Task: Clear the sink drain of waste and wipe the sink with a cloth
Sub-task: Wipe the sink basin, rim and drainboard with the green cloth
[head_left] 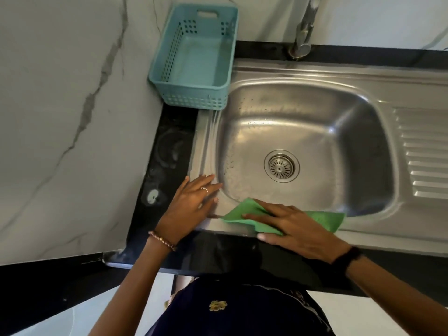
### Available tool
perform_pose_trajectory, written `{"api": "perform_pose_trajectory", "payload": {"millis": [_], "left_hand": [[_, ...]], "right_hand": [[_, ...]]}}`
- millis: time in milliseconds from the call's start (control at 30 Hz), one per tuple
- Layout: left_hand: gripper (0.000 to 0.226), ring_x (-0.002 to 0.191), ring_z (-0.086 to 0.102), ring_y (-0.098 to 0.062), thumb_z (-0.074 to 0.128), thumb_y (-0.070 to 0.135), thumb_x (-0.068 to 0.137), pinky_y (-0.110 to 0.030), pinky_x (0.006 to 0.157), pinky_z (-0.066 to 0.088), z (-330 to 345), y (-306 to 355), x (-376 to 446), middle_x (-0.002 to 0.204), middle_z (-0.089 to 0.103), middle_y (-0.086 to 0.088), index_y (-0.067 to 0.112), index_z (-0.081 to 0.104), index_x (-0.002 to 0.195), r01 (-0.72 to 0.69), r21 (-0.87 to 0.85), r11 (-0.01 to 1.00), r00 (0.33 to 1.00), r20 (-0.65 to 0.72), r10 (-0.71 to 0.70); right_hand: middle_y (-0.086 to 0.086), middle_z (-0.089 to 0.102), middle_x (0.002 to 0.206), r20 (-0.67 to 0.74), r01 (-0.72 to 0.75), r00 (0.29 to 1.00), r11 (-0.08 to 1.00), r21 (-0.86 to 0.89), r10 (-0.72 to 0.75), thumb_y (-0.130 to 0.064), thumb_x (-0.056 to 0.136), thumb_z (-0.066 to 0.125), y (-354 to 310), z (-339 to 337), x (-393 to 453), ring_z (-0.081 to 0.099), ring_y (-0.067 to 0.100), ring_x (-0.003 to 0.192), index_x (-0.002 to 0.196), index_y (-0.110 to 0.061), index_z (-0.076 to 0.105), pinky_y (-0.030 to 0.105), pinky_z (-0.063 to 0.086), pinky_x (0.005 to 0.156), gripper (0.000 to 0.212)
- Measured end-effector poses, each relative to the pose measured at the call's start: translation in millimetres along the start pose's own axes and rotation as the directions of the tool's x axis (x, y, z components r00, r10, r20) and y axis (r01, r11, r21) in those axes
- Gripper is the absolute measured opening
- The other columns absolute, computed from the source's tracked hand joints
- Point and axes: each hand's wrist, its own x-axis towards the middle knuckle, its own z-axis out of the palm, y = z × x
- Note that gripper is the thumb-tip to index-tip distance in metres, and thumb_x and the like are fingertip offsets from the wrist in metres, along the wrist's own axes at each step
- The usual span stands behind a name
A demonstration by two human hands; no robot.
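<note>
A stainless steel sink [303,112] fills the middle of the view, with a round slotted drain strainer [281,166] in its floor. No waste shows on the strainer. A green cloth [322,220] lies flat on the sink's near rim. My right hand [293,229] presses on the cloth with straight, spread fingers, the thumb hanging over the rim's front edge. To the left, my left hand [191,202] rests flat on the sink's near left corner, fingers straight, holding nothing. Water drops cling to the basin's left wall.
A teal plastic basket [169,76] stands at the sink's far left corner. A steel tap [303,37] rises behind the basin. A ribbed draining board [426,151] lies to the right. Black counter [169,151] borders the sink; a marble wall is on the left.
</note>
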Motion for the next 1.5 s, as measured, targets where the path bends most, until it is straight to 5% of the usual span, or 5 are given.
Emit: {"api": "perform_pose_trajectory", "payload": {"millis": [667, 900, 1033, 1200, 1500], "left_hand": [[0.072, 0.142, 0.0, 0.0, 0.027, 0.056, 0.085, -0.023, 0.116, -0.006, -6, -3, 38, 0.158, 0.01, 0.004, 0.02, 0.02, 0.147, 0.242, -0.221, 0.945, 0.966, -0.042, -0.257], [0.074, 0.144, 0.0, -0.005, 0.03, 0.061, 0.082, -0.028, 0.118, 0.005, -7, 4, 59, 0.158, -0.001, 0.005, 0.029, 0.005, 0.145, 0.271, -0.303, 0.914, 0.934, -0.149, -0.326], [0.074, 0.141, -0.009, 0.0, 0.033, 0.055, 0.086, -0.024, 0.117, -0.003, -2, 6, 66, 0.158, -0.007, 0.003, 0.028, -0.003, 0.144, 0.314, -0.23, 0.921, 0.924, -0.148, -0.352], [0.071, 0.141, -0.012, -0.004, 0.029, 0.057, 0.09, -0.022, 0.114, -0.009, 3, 6, 68, 0.158, -0.002, 0.002, 0.022, 0.004, 0.147, 0.36, -0.109, 0.927, 0.917, -0.143, -0.373], [0.067, 0.144, 0.005, -0.033, 0.045, 0.035, 0.094, -0.045, 0.113, 0.003, -17, 18, 111, 0.156, -0.004, -0.011, 0.037, -0.002, 0.142, 0.29, 0.139, 0.947, 0.901, -0.375, -0.22]], "right_hand": [[-0.015, 0.042, 0.146, -0.287, 0.045, 0.954, 0.907, 0.419, 0.085, -0.029, 0.095, 0.05, -39, 8, 84, 0.059, 0.013, 0.113, 0.128, -0.028, 0.055, 0.021, 0.043, 0.092, 0.033], [-0.01, 0.069, 0.092, -0.43, 0.11, 0.743, 0.54, 0.834, 0.512, -0.016, 0.097, 0.046, -64, -12, 160, 0.062, -0.01, 0.079, 0.121, -0.014, 0.059, 0.001, 0.041, 0.066, 0.027], [0.013, 0.066, 0.117, -0.452, 0.203, 0.664, 0.438, 0.876, 0.596, -0.019, 0.098, 0.045, -42, -48, 207, 0.062, 0.012, 0.103, 0.126, -0.006, 0.056, 0.021, 0.048, 0.089, 0.033], [0.005, 0.059, 0.126, -0.433, 0.318, 0.587, 0.297, 0.9, 0.684, -0.011, 0.096, 0.047, -26, -60, 233, 0.053, 0.009, 0.112, 0.128, -0.003, 0.053, -0.004, 0.037, 0.084, 0.034], [0.013, 0.066, 0.095, -0.054, 0.393, 0.491, -0.166, 0.904, 0.87, -0.009, 0.095, 0.048, -2, -82, 244, 0.061, 0.025, 0.093, 0.091, -0.001, 0.065, 0.035, 0.051, 0.084, 0.019]]}}
